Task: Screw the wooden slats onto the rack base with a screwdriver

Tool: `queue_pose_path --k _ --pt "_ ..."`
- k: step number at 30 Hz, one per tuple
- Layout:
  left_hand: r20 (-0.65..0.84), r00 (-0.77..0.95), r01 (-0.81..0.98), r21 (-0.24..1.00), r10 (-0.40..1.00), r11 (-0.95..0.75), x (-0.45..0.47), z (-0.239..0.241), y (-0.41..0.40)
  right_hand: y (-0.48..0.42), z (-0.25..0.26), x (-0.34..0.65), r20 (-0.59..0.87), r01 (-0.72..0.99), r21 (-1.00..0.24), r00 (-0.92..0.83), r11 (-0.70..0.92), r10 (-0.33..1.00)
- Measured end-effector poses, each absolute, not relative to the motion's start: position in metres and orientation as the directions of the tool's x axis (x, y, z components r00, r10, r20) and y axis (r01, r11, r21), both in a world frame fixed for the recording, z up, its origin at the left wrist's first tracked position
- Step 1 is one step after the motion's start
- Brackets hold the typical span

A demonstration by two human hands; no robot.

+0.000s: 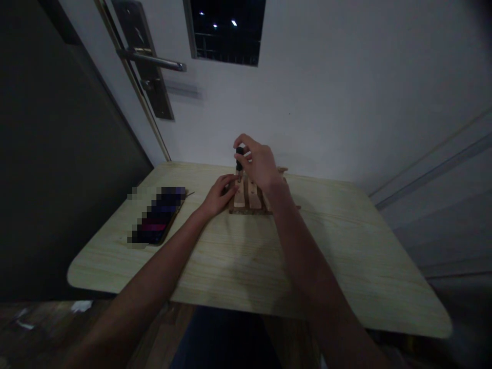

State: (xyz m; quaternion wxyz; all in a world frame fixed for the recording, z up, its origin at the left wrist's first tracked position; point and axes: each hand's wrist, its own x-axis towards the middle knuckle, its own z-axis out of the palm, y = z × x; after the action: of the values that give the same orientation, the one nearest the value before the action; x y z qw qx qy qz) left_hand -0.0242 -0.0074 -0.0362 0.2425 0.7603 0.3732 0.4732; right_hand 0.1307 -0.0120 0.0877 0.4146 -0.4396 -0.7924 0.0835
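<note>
A screwdriver (239, 158) with a black handle stands upright in my right hand (258, 160), gripped near its top between thumb and fingers. Its tip end points down at the left part of a small wooden assembly (241, 197), made of light blocks with small dark dots on a darker base. My left hand (220, 196) grips the left edge of that assembly, thumb and index finger close to the screwdriver's lower end. My right hand and wrist cover part of the assembly's right side. Whether the tip sits in a screw is too small to tell.
The assembly lies on a pale wood-grain table (238, 266) with rounded front corners. A phone (161, 215), partly pixelated, lies to the left, with a thin stick-like item (190, 193) beside it. Behind stands a white door with a metal handle (154, 60) and a small dark window (228, 31).
</note>
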Motion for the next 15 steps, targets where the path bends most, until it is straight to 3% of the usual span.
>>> queue_pose_path --k 15 --pt "0.541 0.281 0.35 0.711 0.793 -0.609 -0.0243 -0.0315 -0.0101 -0.0112 0.0882 0.133 0.628 0.681 -0.467 -0.193 0.563 0.754"
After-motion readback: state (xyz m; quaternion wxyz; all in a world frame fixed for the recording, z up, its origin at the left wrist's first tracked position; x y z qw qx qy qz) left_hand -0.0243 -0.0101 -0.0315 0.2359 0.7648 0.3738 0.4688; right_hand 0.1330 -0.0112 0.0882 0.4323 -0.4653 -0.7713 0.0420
